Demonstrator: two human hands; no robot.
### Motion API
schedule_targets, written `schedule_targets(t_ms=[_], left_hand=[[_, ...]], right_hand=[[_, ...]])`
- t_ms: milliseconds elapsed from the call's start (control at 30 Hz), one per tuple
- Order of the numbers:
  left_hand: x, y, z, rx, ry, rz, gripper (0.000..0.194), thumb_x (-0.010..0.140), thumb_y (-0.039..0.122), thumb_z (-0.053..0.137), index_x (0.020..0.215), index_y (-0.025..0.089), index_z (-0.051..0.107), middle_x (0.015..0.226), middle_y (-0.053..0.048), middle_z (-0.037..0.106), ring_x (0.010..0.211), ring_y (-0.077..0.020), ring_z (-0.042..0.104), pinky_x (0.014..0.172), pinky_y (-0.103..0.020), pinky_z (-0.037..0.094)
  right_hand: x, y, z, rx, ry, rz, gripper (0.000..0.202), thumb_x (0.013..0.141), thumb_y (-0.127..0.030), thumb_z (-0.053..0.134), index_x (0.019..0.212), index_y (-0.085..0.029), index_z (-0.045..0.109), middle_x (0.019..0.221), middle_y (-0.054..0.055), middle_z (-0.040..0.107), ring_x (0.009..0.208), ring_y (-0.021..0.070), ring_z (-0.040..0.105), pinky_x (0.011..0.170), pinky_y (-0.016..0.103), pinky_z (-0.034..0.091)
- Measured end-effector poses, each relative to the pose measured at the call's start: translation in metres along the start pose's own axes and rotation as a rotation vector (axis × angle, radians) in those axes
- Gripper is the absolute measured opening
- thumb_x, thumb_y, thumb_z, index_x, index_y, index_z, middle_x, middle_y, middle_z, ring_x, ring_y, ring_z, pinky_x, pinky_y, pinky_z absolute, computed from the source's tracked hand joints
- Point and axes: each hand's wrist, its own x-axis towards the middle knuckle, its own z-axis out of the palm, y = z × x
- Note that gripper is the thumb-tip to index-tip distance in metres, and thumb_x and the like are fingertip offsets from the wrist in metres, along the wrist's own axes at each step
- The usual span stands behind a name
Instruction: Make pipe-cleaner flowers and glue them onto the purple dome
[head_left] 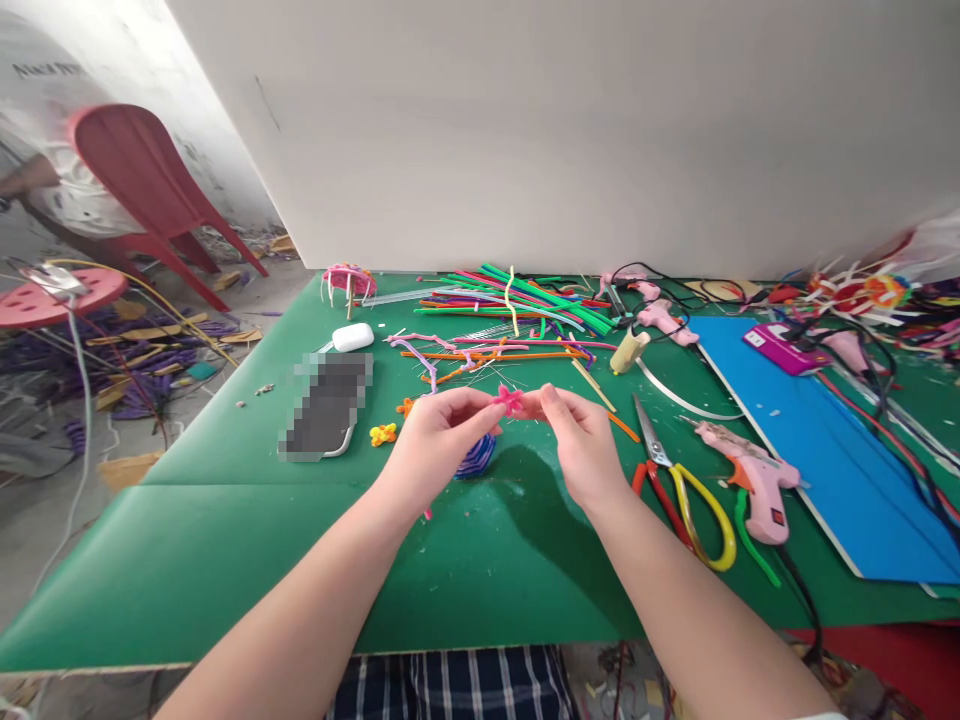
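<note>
A small pink pipe-cleaner flower [510, 401] is held up over the green table between my two hands. My left hand [442, 435] pinches its left side between thumb and fingers. My right hand [581, 435] has its thumb and fingers closed at the flower's right side. Below them, partly hidden by my left hand, sits a round blue and purple coil [477, 458]. A yellow flower with an orange middle [383, 434] lies left of my left hand, and an orange piece [405, 407] shows just beside it.
Scissors [675, 490] and a pink glue gun [754, 480] lie right of my right hand, near a blue board [817, 440]. Pipe cleaners [525, 300] are piled at the back. A phone [328, 405] and white case [352, 337] lie left. A person sits on a red chair [139, 170].
</note>
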Motion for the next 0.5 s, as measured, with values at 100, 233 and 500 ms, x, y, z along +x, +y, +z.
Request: schedule_targets(t_ms=[100,233,500], left_hand=[[-0.0004,-0.0007,0.0010,-0.025,-0.004,-0.013,0.026,0.074,0.043,0.063,0.078,0.018,0.066,0.066,-0.001,0.065,0.044,-0.0061,0.046,0.039,-0.018,0.032],[-0.0025,-0.0001,0.0020,-0.047,-0.029,-0.055,0.029,0.074,0.044,0.062,0.082,0.017,0.066,0.067,-0.002,0.067,0.043,-0.0061,0.045,0.038,-0.018,0.034],[-0.0014,0.0014,0.0001,0.079,-0.009,0.059,0.031,0.078,0.046,0.056,0.080,0.017,0.068,0.073,-0.003,0.067,0.067,-0.0144,0.058,0.056,-0.022,0.044]], right_hand=[[-0.0010,-0.0012,0.0013,0.003,-0.021,0.017,0.022,0.077,-0.043,0.061,0.078,-0.023,0.070,0.078,0.001,0.070,0.078,0.0178,0.064,0.076,0.032,0.050],[-0.0014,-0.0032,0.0023,-0.034,-0.003,0.033,0.018,0.073,-0.038,0.065,0.077,-0.021,0.068,0.077,0.002,0.070,0.073,0.0162,0.063,0.069,0.029,0.050],[0.0019,-0.0061,-0.0027,-0.099,-0.054,0.005,0.018,0.076,-0.037,0.062,0.073,-0.020,0.065,0.072,0.000,0.068,0.070,0.0144,0.062,0.067,0.027,0.049]])
